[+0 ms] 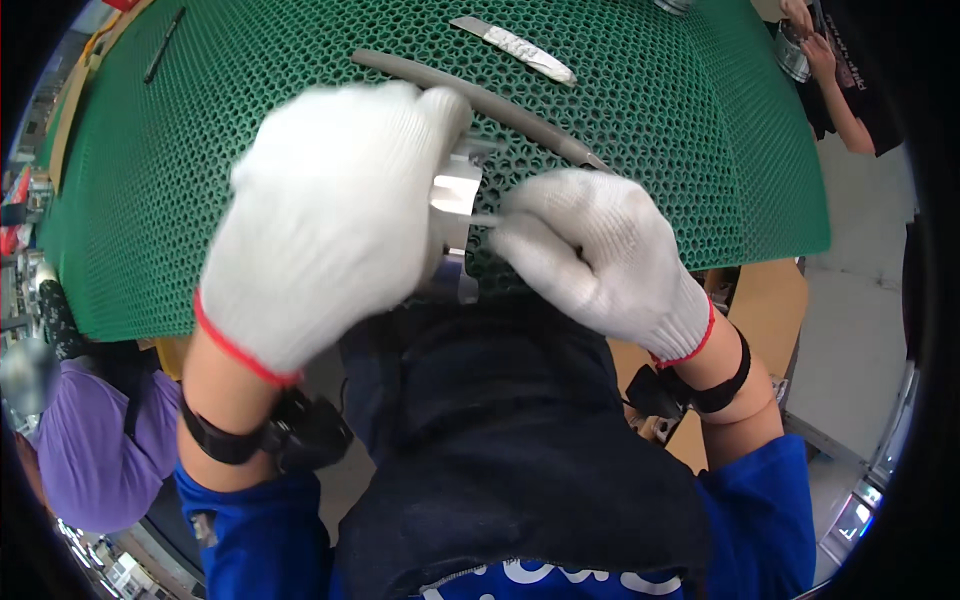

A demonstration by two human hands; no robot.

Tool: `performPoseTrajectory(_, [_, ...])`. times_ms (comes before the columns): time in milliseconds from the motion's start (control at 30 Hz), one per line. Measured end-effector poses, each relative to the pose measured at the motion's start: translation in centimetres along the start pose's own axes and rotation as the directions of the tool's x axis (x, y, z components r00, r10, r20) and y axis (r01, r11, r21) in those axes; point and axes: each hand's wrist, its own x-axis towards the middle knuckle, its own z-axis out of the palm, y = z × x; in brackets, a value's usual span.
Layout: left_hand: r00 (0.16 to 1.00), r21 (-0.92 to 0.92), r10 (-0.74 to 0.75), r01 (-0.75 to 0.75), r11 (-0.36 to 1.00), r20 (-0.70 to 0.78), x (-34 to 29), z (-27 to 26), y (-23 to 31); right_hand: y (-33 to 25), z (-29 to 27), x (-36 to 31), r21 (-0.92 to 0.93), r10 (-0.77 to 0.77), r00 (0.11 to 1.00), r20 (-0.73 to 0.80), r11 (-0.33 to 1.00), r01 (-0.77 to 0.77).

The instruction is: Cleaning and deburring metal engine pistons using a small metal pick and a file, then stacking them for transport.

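Observation:
My left hand (325, 195), in a white knitted glove with a red cuff, is closed around a shiny silver metal part (456, 198). Most of that part is hidden behind the glove, and its edges are smeared by motion. My right hand (605, 250), gloved the same way, pinches a thin metal rod (484, 219) whose far end meets the silver part. The rest of the rod is covered by my fingers, so its kind cannot be told. Just beyond both hands lies a long grey-brown bar (480, 100), slightly curved in this view.
A green mat with a honeycomb pattern (700, 150) covers the bench. Farther off lie a blade with a white-wrapped handle (515, 48) and a dark pen (165, 45). One person in purple (100, 440) is at left; another, in black (850, 90), handles a metal piece at far right.

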Motion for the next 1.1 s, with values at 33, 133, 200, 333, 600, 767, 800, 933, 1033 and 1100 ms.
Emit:
performPoseTrajectory(33, [0.999,0.042,0.033,-0.034,0.999,0.015,0.9,0.1,-0.6,0.1,-0.2,0.2,-0.018,-0.009,1.000,0.005,1.000,0.009])
performPoseTrajectory(133, [0.977,0.129,0.007,-0.035,0.991,0.213,4.0,-0.3,-1.4,0.3,-0.9,0.6,-0.087,-0.020,0.999,0.037,0.996,0.024])
performPoseTrajectory(200, [0.945,0.082,-0.070,0.046,0.996,0.320,5.0,-0.7,-1.7,-0.2,-1.2,0.8,-0.257,-0.078,0.989,0.126,0.960,0.108])
performPoseTrajectory(333, [0.953,0.078,0.076,-0.104,0.992,0.295,5.4,0.2,-3.3,-1.2,-2.3,1.1,-0.408,0.032,0.915,0.401,0.901,0.148])
performPoseTrajectory(600, [0.762,-0.839,-0.525,-0.043,0.543,-0.379,-5.6,3.5,-3.4,0.3,-4.3,-3.0,-0.043,0.189,0.946,0.264,0.982,-0.185])
performPoseTrajectory(767, [0.694,-0.809,-0.527,-0.137,0.572,-0.491,-10.8,8.7,-0.3,0.0,-3.5,-3.6,0.265,0.163,0.843,0.513,0.903,-0.337])
performPoseTrajectory(800, [0.707,-0.872,-0.585,-0.092,0.481,-0.398,-10.8,7.9,-1.0,-0.5,-3.4,-2.7,0.332,0.145,0.820,0.554,0.864,-0.377])
performPoseTrajectory(933, [0.725,-0.913,-0.677,0.181,0.365,-0.127,-13.2,6.2,-2.0,-0.6,-3.7,-3.3,0.444,0.177,0.743,0.646,0.704,-0.555])
performPoseTrajectory(1033, [0.841,-0.509,-0.334,0.083,0.857,-0.425,-10.9,5.6,-4.5,-1.0,-4.1,-5.3,0.474,0.414,0.669,0.617,0.483,-0.736])
performPoseTrajectory(1100, [0.883,-0.384,-0.164,-0.019,0.923,-0.439,-7.7,5.3,-5.9,-1.8,-3.7,-4.2,0.434,0.442,0.654,0.614,0.503,-0.747])
